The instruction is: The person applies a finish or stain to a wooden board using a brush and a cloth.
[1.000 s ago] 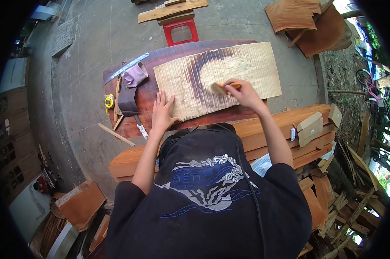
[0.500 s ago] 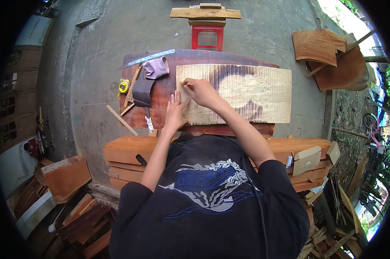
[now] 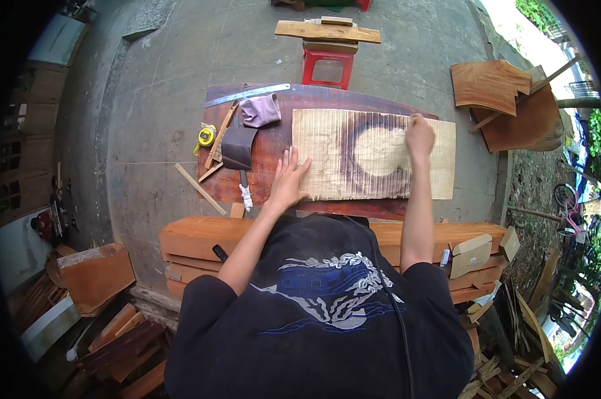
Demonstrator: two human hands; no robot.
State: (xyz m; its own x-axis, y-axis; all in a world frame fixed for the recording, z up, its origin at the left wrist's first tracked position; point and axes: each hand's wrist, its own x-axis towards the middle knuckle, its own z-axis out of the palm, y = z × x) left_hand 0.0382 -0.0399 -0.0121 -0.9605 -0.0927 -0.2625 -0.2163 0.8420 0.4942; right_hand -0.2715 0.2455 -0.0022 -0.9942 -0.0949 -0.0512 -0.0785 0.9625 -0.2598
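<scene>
A pale wooden board [image 3: 317, 156] with ribbed lines and a dark, scorched-looking ring lies flat on a reddish-brown wooden tabletop [image 3: 270, 143]. My left hand [image 3: 288, 181] rests with fingers stretched at the board's lower left edge, partly on the tabletop. Over the right part of the board, my right hand [image 3: 420, 138] is closed near its far edge. Whatever it grips is mostly hidden by the fingers; only a small brownish bit shows at the top.
Left on the tabletop are a steel ruler [image 3: 247, 94], a purple cloth [image 3: 260, 110], dark sandpaper-like sheet [image 3: 239, 147], yellow tape measure [image 3: 207, 136] and wood strips [image 3: 221, 135]. A red stool [image 3: 328, 66] bearing planks stands beyond. Thick timber [image 3: 204, 231] lies nearest me.
My right hand has swept from the board's left end to its right part, uncovering the ring. My left hand stays by the left edge. The whole view has shifted slightly.
</scene>
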